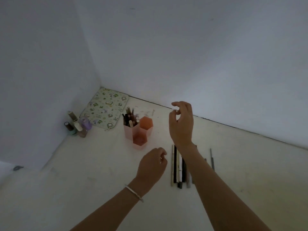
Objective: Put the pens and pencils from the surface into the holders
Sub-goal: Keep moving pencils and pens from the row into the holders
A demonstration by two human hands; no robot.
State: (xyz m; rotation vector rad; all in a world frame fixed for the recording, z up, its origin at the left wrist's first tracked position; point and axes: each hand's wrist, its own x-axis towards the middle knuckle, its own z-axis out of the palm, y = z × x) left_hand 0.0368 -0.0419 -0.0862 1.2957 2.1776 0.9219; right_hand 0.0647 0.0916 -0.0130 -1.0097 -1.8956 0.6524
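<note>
While your left hand [152, 161] and right hand [181, 124] hover loosely curled, holding nothing, the pens [179, 167] lie side by side beside your right forearm, long axes running away from you; the holders [145, 125] stand further left.

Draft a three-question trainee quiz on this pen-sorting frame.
1. True or false: all three compartments of the hexagonal holder contain pens.
2. What lies across the row of pens on the surface? A) left forearm B) right forearm C) a notebook
3. Fill in: the left hand and the right hand each hold ____.

Key: 1 false; 2 B; 3 nothing
</note>
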